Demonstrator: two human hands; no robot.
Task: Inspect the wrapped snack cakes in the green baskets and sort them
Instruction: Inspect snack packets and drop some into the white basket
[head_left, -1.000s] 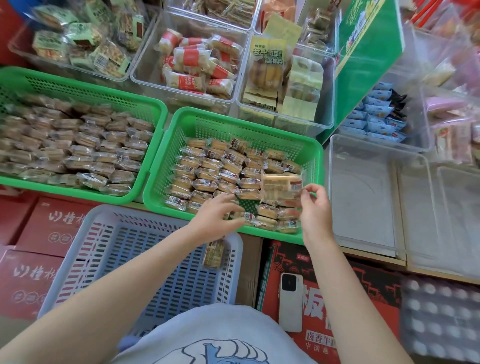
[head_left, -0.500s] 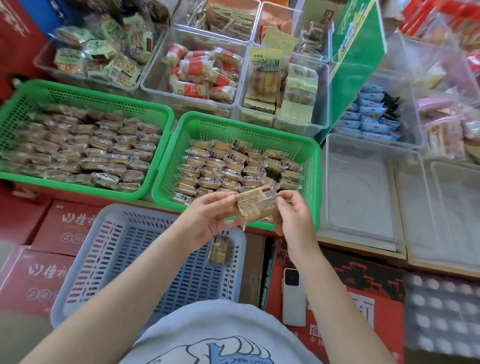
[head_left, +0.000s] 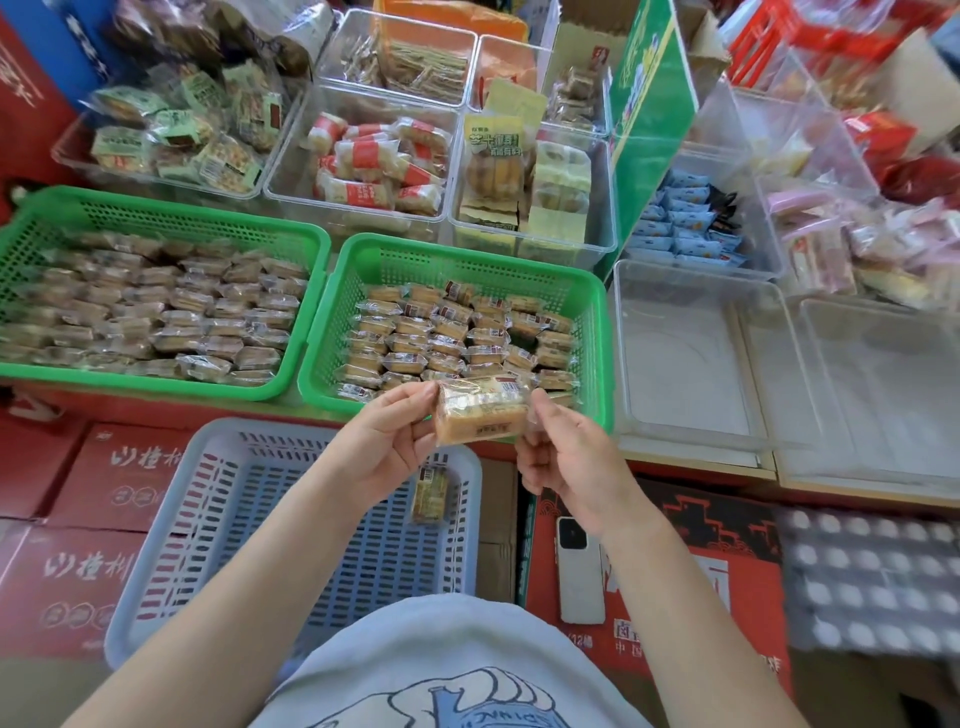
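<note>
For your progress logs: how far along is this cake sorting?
Done: one cake lies in the grey basket. In hand: both hands, left and right, hold one wrapped cake. Left: two green baskets remain nearly full.

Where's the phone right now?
Head view, lower right of centre: the white phone lies flat, camera side up, on a red carton, just right of the grey-blue basket and below the right hand.

Clear plastic bins (head_left: 524, 241) of packaged snacks crowd above red cartons (head_left: 88, 483) under bright light.
</note>
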